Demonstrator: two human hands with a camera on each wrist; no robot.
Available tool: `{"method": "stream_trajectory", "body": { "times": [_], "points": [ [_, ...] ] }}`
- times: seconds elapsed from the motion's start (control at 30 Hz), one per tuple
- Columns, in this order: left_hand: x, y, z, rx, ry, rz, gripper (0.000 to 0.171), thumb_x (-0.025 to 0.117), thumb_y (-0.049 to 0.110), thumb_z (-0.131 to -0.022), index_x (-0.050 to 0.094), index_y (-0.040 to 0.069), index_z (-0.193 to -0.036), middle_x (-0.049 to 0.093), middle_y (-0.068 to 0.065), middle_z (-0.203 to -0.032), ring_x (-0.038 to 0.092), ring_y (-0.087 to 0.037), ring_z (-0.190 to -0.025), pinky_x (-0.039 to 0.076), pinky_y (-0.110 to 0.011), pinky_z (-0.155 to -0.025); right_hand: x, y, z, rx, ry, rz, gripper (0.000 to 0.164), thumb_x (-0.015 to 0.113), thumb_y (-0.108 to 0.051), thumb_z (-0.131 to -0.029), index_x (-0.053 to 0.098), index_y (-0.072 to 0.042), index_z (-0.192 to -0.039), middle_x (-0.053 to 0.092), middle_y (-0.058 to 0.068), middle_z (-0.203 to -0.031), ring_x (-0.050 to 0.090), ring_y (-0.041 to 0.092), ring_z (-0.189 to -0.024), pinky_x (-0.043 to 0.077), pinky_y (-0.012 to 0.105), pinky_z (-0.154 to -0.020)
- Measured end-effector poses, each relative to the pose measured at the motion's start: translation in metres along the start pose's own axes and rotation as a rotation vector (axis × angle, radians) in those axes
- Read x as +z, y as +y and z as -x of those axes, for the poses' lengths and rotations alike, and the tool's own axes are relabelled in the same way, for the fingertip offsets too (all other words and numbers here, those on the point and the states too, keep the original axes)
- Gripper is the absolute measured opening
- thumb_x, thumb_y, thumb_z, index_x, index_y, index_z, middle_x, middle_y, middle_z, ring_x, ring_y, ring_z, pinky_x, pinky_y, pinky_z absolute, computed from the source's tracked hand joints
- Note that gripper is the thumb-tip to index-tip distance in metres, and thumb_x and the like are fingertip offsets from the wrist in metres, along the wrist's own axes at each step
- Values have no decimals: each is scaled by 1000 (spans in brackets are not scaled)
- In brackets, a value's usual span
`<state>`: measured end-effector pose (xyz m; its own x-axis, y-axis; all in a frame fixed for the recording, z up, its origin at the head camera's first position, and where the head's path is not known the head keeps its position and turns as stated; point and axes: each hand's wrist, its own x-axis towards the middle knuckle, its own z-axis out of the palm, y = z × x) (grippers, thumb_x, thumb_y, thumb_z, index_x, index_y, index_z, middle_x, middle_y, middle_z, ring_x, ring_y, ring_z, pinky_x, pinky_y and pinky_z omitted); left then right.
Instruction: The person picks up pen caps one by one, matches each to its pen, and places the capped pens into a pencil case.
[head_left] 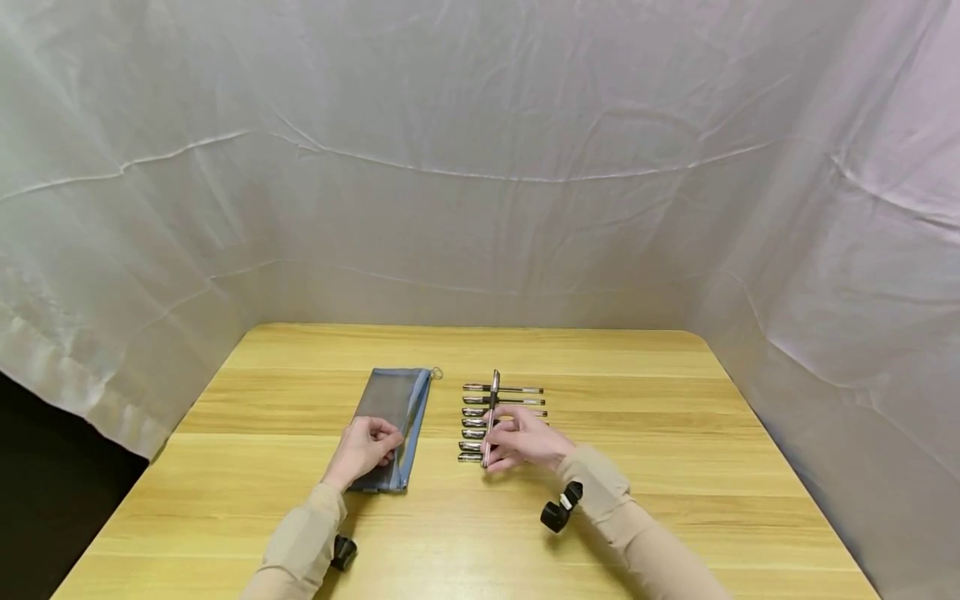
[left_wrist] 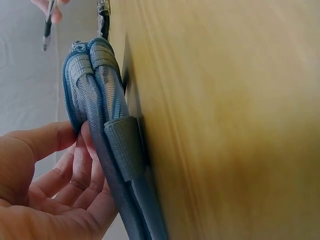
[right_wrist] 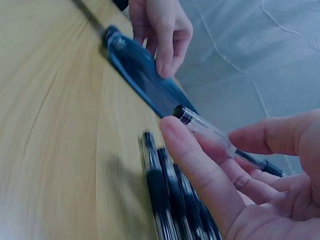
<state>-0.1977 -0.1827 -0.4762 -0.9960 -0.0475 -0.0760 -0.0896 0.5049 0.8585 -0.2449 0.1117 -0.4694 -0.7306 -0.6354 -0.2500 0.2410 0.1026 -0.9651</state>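
A blue mesh zip pouch (head_left: 382,393) lies on the table. My left hand (head_left: 360,452) pinches its upper edge between thumb and fingers, and the left wrist view shows the pouch mouth (left_wrist: 90,60) slightly parted at the zipper end. In my right hand (head_left: 531,440) is a clear-barrelled gel pen (head_left: 493,402), gripped between thumb and fingers above a row of similar pens. Those capped pens (head_left: 474,400) lie side by side, several of them, partly hidden by the right hand. The held pen (right_wrist: 212,131) is off the table in the right wrist view.
The wooden table (head_left: 637,400) ends at a pale grey curtain (head_left: 480,233) that surrounds the back and sides. A small ring (head_left: 437,373) hangs at the pouch's far corner. Black wrist cameras (head_left: 557,515) sit on both sleeves.
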Motion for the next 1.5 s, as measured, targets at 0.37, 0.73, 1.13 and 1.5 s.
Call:
{"method": "stream_trajectory", "body": {
  "times": [0.37,0.73,1.13,1.5],
  "points": [
    [-1,1,2,120,20,-8,12,65,5,-92,73,-4,-93,69,-9,-71,63,-11,-58,58,-26,-55,21,-5,-34,113,-11,-100,52,52,2,-98,32,13,-145,69,18,-95,73,19,-75,64,39,-82],
    [2,6,0,94,33,-26,13,66,5,-94,75,-3,-98,72,-12,-76,66,-14,-60,58,-26,-57,39,-7,-55,156,2,-88,43,55,2,-98,42,12,-138,71,15,-90,73,20,-71,64,39,-82],
    [6,9,-2,115,32,-32,11,66,5,-94,75,-3,-95,72,-10,-75,64,-12,-59,56,-23,-55,57,-8,-79,177,22,-66,36,58,3,-97,45,11,-130,74,17,-87,72,20,-65,64,34,-75],
    [7,9,-2,106,40,-23,12,67,6,-94,75,-3,-96,72,-11,-75,64,-10,-58,57,-24,-56,59,-12,-81,170,12,-93,44,55,1,-99,41,10,-140,73,25,-99,76,25,-76,63,39,-83]
  ]
}}
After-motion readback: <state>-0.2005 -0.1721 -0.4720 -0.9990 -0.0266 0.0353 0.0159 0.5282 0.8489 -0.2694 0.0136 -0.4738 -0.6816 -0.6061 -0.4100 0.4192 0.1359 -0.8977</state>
